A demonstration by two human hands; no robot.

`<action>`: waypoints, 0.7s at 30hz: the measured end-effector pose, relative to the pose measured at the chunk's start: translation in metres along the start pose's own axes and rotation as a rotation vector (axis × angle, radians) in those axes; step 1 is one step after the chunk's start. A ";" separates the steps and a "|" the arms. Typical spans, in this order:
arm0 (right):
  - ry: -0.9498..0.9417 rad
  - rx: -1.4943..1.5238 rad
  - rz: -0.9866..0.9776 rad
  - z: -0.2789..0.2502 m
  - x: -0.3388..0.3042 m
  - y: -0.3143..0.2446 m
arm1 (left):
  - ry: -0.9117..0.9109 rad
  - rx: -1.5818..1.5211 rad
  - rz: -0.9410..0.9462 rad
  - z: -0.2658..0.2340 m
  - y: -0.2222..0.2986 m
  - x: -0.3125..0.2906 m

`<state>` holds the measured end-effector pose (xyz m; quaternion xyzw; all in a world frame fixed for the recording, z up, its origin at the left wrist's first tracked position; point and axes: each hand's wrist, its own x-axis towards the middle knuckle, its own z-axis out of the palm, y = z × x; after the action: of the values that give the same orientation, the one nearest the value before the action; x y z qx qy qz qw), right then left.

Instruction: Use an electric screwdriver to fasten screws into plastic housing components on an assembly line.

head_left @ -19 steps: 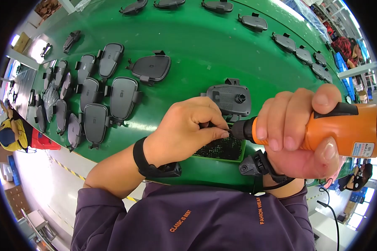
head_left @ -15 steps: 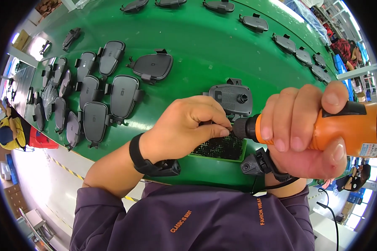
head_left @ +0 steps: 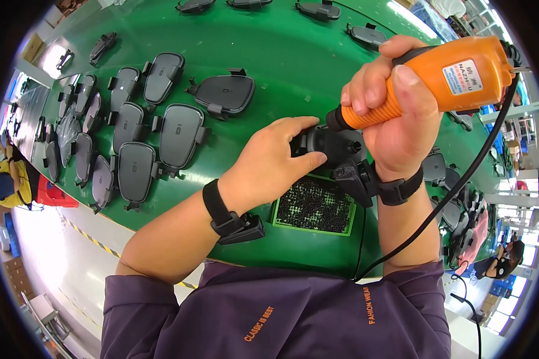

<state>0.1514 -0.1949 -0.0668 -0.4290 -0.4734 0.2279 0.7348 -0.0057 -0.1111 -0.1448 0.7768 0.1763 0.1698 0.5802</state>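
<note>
My right hand point(head_left: 395, 116) clenches the orange plastic power screwdriver point(head_left: 435, 70), its white label point(head_left: 462, 76) printed, above a black plastic phone holder point(head_left: 335, 145) on the green tabletop point(head_left: 293, 72); my left hand point(head_left: 269, 160) straddles the holder, grip unclear.

Glossy plstc pwr screwdriver point(head_left: 434, 75), semi-ribbed

Person point(head_left: 23, 181) in yellow, red object point(head_left: 57, 195) beside; striped tape point(head_left: 96, 240) on floor point(head_left: 48, 251)
</note>
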 end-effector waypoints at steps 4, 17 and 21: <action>-0.019 0.024 0.001 0.003 0.000 0.000 | -0.008 -0.006 -0.031 -0.002 0.005 -0.001; -0.006 -0.046 0.182 0.018 0.000 0.005 | 0.010 0.064 -0.043 -0.005 0.008 0.001; -0.015 -0.011 0.178 0.017 0.001 0.009 | 0.007 0.069 -0.020 -0.007 0.008 0.006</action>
<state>0.1379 -0.1823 -0.0704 -0.4717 -0.4399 0.2929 0.7058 -0.0032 -0.1047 -0.1345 0.7938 0.1920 0.1607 0.5542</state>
